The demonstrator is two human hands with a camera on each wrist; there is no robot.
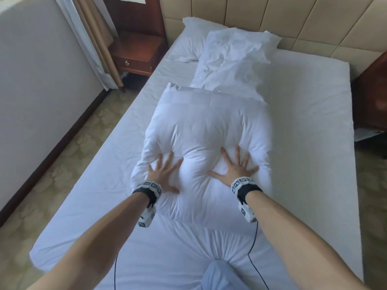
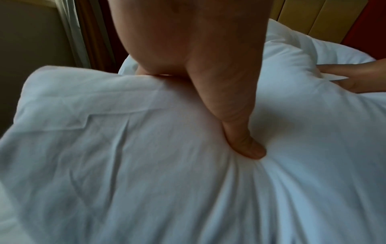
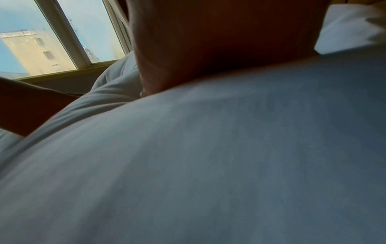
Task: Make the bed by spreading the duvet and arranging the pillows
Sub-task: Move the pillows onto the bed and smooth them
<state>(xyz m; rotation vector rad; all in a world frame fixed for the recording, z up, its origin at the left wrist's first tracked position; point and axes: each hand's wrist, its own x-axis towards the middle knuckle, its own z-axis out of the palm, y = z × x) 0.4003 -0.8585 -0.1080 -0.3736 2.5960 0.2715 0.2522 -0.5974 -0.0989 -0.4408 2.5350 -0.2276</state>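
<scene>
On the bed (image 1: 314,114), both flat, spread hands, left hand (image 1: 162,174) and right hand (image 1: 235,167), press the folded duvet (image 1: 209,126), lying lengthwise toward the headboard (image 1: 261,15).

The bed (image 1: 314,122) was covered by a white fitted sheet (image 1: 100,185). A folded white duvet (image 1: 207,130) was laid at its centre. Two white pillows (image 1: 234,57) were laid overlapping at the headboard end, toward the left.

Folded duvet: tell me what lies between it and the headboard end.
A crumpled pillow lies just beyond the folded duvet, partly over a second pillow by the headboard. Both hands press flat on the duvet.
</scene>
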